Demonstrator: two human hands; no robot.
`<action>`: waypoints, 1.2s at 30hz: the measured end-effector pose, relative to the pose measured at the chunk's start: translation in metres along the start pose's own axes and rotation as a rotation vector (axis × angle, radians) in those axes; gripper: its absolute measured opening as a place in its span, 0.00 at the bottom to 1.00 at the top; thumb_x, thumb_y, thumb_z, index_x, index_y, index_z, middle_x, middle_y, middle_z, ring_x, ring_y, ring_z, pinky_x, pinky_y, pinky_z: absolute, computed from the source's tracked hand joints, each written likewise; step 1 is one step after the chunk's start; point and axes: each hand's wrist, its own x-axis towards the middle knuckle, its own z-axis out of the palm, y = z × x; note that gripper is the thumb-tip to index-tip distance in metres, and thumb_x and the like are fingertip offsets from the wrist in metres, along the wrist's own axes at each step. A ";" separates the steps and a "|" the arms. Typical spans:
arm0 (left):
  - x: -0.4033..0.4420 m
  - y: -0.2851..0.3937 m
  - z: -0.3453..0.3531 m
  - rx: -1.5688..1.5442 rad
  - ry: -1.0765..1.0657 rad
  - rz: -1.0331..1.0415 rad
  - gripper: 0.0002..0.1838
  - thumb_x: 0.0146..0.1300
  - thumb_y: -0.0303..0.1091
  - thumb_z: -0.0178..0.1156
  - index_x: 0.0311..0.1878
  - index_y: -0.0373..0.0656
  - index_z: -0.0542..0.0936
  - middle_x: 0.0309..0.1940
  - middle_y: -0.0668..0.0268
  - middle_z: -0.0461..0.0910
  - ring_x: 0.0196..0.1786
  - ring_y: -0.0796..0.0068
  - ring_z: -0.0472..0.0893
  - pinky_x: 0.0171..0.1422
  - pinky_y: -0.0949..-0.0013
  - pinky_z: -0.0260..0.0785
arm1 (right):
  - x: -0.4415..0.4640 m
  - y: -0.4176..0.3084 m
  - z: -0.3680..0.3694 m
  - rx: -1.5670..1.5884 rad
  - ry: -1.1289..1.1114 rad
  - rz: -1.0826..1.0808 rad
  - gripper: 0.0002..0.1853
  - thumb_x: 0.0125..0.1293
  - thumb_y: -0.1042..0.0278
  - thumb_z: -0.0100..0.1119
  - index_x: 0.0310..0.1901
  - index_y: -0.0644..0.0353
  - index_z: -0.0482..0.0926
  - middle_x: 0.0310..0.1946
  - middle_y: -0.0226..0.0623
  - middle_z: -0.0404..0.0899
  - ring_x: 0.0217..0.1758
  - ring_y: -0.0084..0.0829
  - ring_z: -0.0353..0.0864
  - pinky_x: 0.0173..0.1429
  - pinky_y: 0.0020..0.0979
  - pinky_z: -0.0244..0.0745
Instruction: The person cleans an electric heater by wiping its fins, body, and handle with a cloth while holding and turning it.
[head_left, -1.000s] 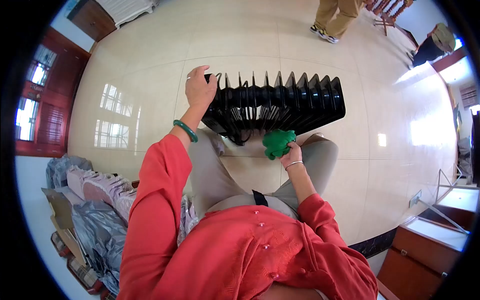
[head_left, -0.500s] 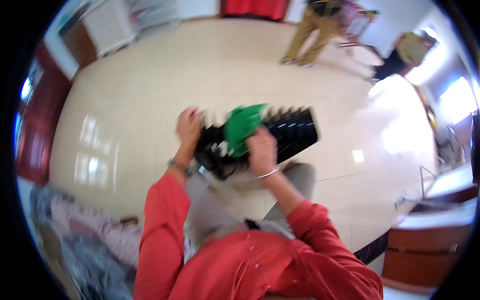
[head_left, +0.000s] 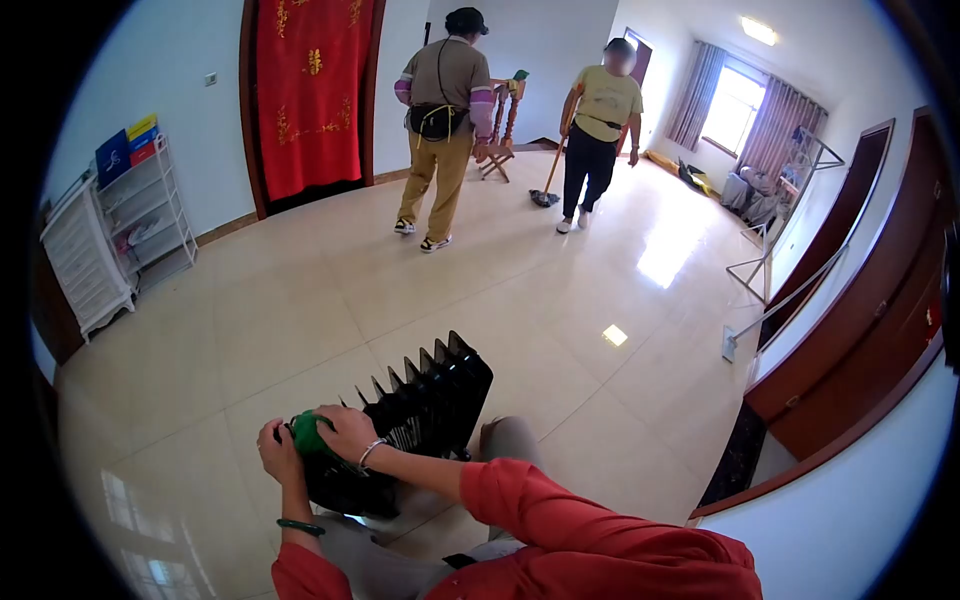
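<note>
A black finned appliance point(head_left: 425, 400) stands on the tiled floor in front of my knees, its row of fins running away to the right. My right hand point(head_left: 345, 435) is closed on a green cloth point(head_left: 308, 434) and presses it on the near left end. Beside it my left hand point(head_left: 280, 450), below which a green bangle shows, rests at the appliance's left edge, fingers bent against that end. What lies under the cloth is hidden.
Two people stand farther off, one point(head_left: 442, 130) by a wooden stand point(head_left: 502, 125), the other point(head_left: 603, 110) with a mop point(head_left: 545, 197). A white shelf point(head_left: 150, 215) and cabinet point(head_left: 88, 260) are at the left. A metal frame point(head_left: 765, 250) and flat mop point(head_left: 729, 345) are at the right.
The view has tilted up and turned toward the room. My right hand has carried the green cloth from the appliance's near side to its left end, beside my left hand.
</note>
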 end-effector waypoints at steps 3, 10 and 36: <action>-0.002 -0.008 0.002 -0.032 0.006 -0.031 0.11 0.63 0.36 0.52 0.43 0.44 0.79 0.44 0.63 0.79 0.49 0.60 0.76 0.53 0.60 0.68 | 0.000 -0.005 0.006 -0.066 0.215 -0.238 0.17 0.57 0.65 0.55 0.48 0.59 0.77 0.44 0.44 0.79 0.47 0.46 0.76 0.52 0.38 0.72; -0.004 -0.007 0.007 -0.030 0.016 -0.068 0.11 0.63 0.36 0.51 0.43 0.43 0.79 0.45 0.63 0.79 0.50 0.59 0.76 0.55 0.61 0.68 | -0.024 0.000 0.035 -0.515 -0.052 -0.316 0.38 0.51 0.69 0.58 0.67 0.53 0.61 0.70 0.46 0.52 0.72 0.47 0.52 0.72 0.52 0.44; -0.001 0.003 -0.007 0.072 -0.064 -0.010 0.07 0.57 0.30 0.57 0.37 0.48 0.82 0.41 0.67 0.79 0.48 0.62 0.77 0.52 0.62 0.70 | -0.030 0.004 0.028 -0.513 -0.029 -0.406 0.36 0.51 0.73 0.57 0.66 0.53 0.62 0.68 0.47 0.55 0.70 0.48 0.55 0.71 0.50 0.48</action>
